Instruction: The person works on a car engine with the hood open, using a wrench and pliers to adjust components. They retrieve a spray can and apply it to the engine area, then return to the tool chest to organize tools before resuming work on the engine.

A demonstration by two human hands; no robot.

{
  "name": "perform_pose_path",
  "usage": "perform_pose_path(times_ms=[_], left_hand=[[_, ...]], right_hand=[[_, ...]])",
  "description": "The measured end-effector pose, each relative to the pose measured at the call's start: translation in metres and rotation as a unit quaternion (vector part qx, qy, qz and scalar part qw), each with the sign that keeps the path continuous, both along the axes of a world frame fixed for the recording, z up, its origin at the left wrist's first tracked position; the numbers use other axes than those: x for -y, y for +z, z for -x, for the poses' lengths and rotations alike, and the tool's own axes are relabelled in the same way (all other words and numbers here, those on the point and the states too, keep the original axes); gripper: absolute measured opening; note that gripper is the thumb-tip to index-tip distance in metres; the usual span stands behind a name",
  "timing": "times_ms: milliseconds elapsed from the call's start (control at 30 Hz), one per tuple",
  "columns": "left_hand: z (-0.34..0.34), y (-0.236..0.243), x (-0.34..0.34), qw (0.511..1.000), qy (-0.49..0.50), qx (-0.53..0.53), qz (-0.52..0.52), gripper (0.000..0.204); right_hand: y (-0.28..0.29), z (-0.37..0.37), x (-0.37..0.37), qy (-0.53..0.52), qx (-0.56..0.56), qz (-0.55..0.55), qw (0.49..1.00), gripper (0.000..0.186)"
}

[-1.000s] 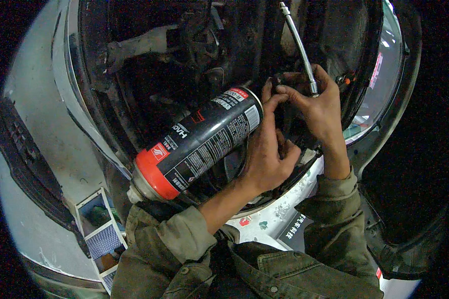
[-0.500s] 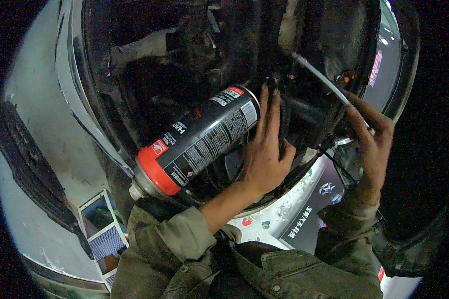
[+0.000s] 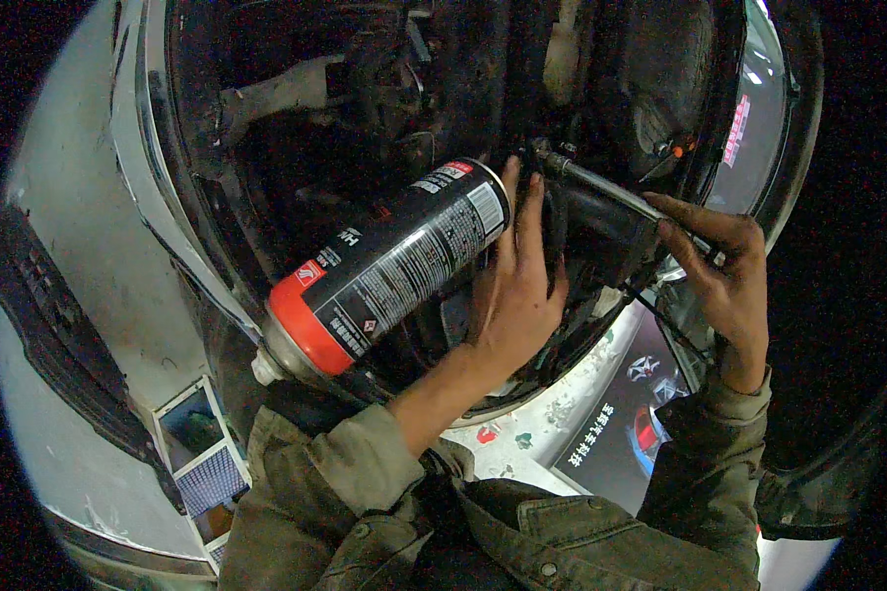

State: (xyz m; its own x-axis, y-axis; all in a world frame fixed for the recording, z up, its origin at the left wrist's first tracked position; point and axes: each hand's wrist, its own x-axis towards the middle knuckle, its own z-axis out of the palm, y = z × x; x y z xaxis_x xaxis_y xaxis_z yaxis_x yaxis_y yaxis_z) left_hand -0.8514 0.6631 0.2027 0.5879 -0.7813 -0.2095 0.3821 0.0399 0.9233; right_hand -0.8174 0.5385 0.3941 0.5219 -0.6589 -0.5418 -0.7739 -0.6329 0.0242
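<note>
My right hand [image 3: 727, 266] is closed round the handle end of a long silver wrench [image 3: 606, 184], which slants up and left over the dark engine bay [image 3: 621, 227]. The wrench's head rests by a small fitting near my left fingertips; whether it sits on the fitting is hard to make out. My left hand [image 3: 517, 305] reaches in with its fingers stretched out, just beside the base of a black and red spray can [image 3: 394, 261]. That can lies on its side, pale nozzle end toward the lower left. Nothing shows in my left hand.
The car's silver front edge [image 3: 163, 212] curves down the left. Below it lies a white-framed device with a screen and keys [image 3: 207, 453]. A dark printed mat [image 3: 601, 463] lies on the speckled white floor [image 3: 522, 433]. An orange cap [image 3: 678, 152] shows at the right.
The wrench's head has come down and left to the spot by my left fingertips. My right hand has shifted slightly left. The left hand has moved slightly left too.
</note>
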Motion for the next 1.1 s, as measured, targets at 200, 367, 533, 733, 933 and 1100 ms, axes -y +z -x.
perform_pose_path(times_ms=[200, 367, 533, 733, 933, 1100], left_hand=[[0.001, -0.008, 0.006, 0.997, -0.011, -0.065, 0.05, 0.092], [-0.003, -0.013, 0.006, 0.997, -0.027, -0.067, 0.03, 0.087], [-0.007, -0.016, 0.008, 1.0, -0.011, -0.012, 0.026, 0.089], [0.005, -0.002, -0.001, 0.999, -0.015, 0.049, -0.013, 0.083], [0.015, 0.002, 0.0, 1.0, -0.005, 0.021, -0.009, 0.084], [-0.002, 0.041, -0.011, 0.999, -0.029, 0.044, -0.006, 0.077]], right_hand=[[0.002, 0.002, 0.013, -0.073, 0.014, 0.049, 0.996, 0.023], [0.001, 0.001, 0.038, -0.222, -0.014, 0.039, 0.974, 0.032], [0.0, 0.0, 0.042, -0.213, -0.04, -0.014, 0.976, 0.029], [-0.005, -0.008, 0.018, -0.092, -0.015, -0.022, 0.995, 0.029], [-0.009, -0.023, 0.02, -0.399, 0.035, -0.096, 0.911, 0.032], [-0.009, -0.016, 0.023, -0.327, -0.025, -0.13, 0.936, 0.038]])
